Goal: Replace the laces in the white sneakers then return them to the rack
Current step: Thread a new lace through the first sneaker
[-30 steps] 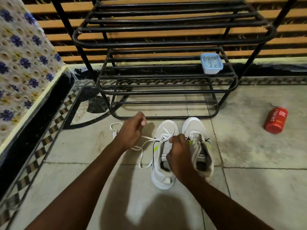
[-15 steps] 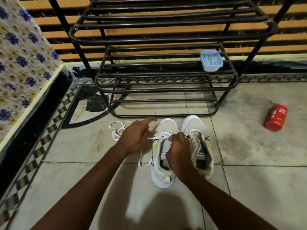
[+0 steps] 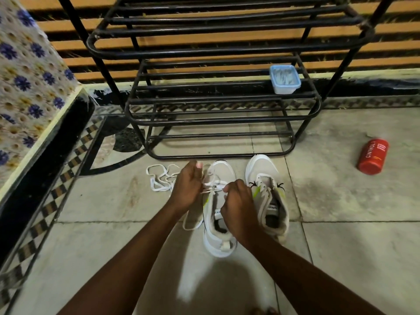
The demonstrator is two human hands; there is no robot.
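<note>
Floor point(image 3: 341, 201): pale stone tiles, dull and scuffed, with a chequered border at one side.
Rack point(image 3: 204, 51): black tube steel, rounded corners, open-bar shelves. It holds no shoes, only a tub point(image 3: 284, 79) of pale blue plastic on a middle shelf.
Sneaker point(image 3: 219, 244) and other sneaker point(image 3: 261, 167): white mesh with yellow-green flashes. They stand side by side on the floor just before the rack, toes toward it, likely set within reach for lacing.
Lace point(image 3: 213, 184): flat white woven cord, drawn across the sneaker's eyelets. Left hand point(image 3: 187, 189) pinches one run and right hand point(image 3: 238, 201) pinches the other, probably for tension.
Loose lace point(image 3: 159, 178): tangled on the floor beside the left hand.
Can point(image 3: 372, 156): red cylinder on its side, well apart.
</note>
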